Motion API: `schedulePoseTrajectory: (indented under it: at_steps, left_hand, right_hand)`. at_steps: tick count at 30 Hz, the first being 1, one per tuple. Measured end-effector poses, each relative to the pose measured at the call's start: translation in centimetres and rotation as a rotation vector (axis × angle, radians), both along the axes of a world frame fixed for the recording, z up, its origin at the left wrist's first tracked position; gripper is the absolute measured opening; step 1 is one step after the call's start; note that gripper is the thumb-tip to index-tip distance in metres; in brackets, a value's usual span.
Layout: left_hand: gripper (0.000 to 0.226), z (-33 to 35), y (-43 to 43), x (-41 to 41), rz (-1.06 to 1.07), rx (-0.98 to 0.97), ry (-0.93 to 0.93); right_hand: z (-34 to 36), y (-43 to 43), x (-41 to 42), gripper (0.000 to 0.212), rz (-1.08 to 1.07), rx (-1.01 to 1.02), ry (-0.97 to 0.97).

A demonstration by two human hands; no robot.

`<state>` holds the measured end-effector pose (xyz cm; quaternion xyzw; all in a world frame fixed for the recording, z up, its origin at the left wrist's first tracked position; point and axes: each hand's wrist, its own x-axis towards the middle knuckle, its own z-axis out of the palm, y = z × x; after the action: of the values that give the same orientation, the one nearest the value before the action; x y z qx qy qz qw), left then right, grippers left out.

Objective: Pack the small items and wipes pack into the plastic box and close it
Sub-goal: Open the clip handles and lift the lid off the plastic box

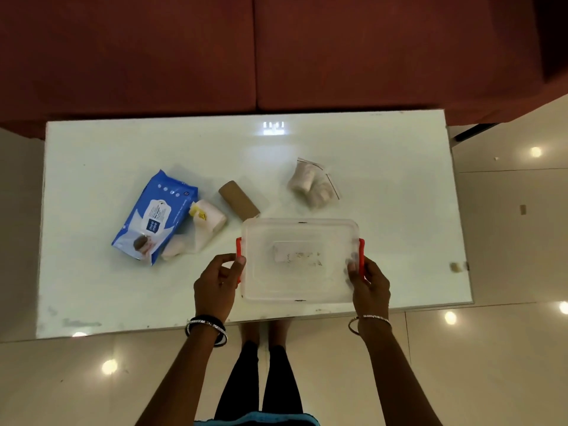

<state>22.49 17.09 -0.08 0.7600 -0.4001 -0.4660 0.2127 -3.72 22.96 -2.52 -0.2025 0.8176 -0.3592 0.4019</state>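
On the white glass table (92, 287), the left hand (215, 284) and right hand (370, 284) each clasp a red side latch of the lidded clear plastic box (299, 259), while the blue wipes pack (153, 216), brown cardboard roll (239, 200) and bagged white rolls (312, 186) lie beyond it.
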Motion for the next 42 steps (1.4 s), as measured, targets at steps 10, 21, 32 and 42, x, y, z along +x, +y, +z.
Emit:
schedulePoseTrajectory:
  at_steps: [10, 21, 32, 42]
  left_hand:
    - [0.023, -1.8, -0.5, 1.2, -0.007, 0.010, -0.057]
    - [0.028, -3.6, -0.2, 1.6, -0.001, -0.062, -0.184]
    - [0.024, -6.3, -1.1, 2.2, 0.131, 0.183, 0.069]
    - [0.016, -7.6, -1.6, 3.3, 0.116, 0.290, 0.275]
  right_hand:
    - [-1.0, -1.9, 0.9, 0.025, 0.076, 0.039, 0.045]
    - [-1.8, -1.5, -0.1, 0.033, 0.184, 0.087, 0.233]
    - [-4.7, -1.5, -1.5, 0.034, 0.014, 0.218, -0.014]
    - [-1.4, -4.8, -0.5, 0.020, -0.097, 0.198, 0.321]
